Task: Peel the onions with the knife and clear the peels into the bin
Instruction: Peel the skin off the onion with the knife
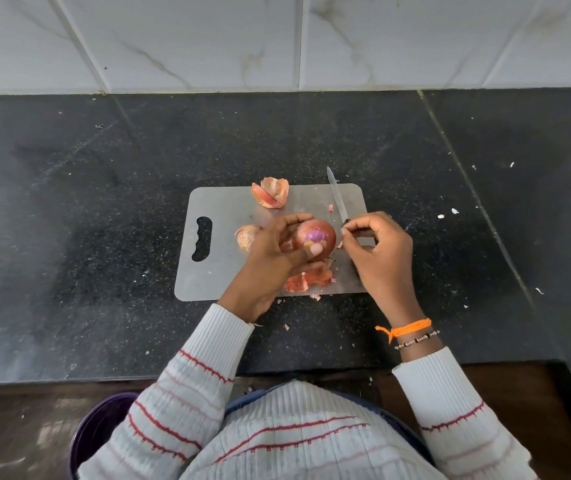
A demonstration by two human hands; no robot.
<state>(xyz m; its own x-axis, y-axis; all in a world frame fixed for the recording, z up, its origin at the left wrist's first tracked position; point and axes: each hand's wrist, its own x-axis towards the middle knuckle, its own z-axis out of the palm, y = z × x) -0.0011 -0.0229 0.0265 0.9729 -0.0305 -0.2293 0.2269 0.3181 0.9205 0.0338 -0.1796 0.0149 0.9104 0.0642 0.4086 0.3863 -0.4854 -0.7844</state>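
My left hand (279, 252) grips a red onion (316, 237) above the grey cutting board (228, 271); its cut end shows purple flesh. My right hand (379, 252) holds the knife (337, 199), blade pointing away over the board's far right corner, and its thumb and forefinger are pinched together right beside the onion. Loose peels lie on the board: a curled piece at the far edge (271, 192) and a pile under my hands (308, 280). Another onion or skin piece (247, 235) sits just left of my left hand, partly hidden.
The board lies on a black speckled counter (87, 220) dotted with small peel scraps (446, 213). A tiled wall (277, 39) stands behind. A dark purple bin (99, 431) sits on the floor at the lower left, partly hidden by my sleeve.
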